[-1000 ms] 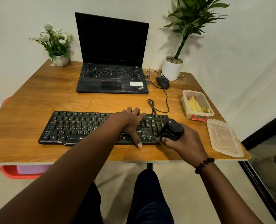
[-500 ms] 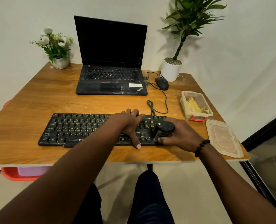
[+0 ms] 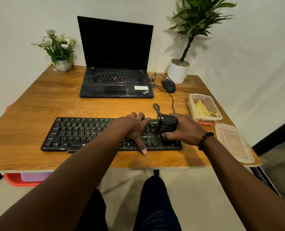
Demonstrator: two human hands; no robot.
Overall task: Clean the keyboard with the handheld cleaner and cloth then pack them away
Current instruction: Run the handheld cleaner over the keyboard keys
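A black keyboard (image 3: 81,132) lies across the front of the wooden table (image 3: 38,100). My left hand (image 3: 133,129) rests flat on its right half, fingers spread, thumb over the front edge. My right hand (image 3: 185,129) grips the black handheld cleaner (image 3: 167,126), which stands on the keys at the keyboard's right end. A yellow cloth (image 3: 203,110) lies crumpled inside a clear plastic box (image 3: 191,104) at the table's right side. The box's clear lid (image 3: 233,142) lies on the table in front of it.
A black laptop (image 3: 116,80) stands open at the back centre, with a mouse (image 3: 168,85) and its cable to the right. A white flower pot (image 3: 63,65) sits back left, a potted plant (image 3: 178,72) back right. A red bin (image 3: 21,180) shows under the table.
My right hand has carried the cleaner from the keyboard's front right corner up and back onto the keys at the right end. My left hand has stayed in place on the keyboard.
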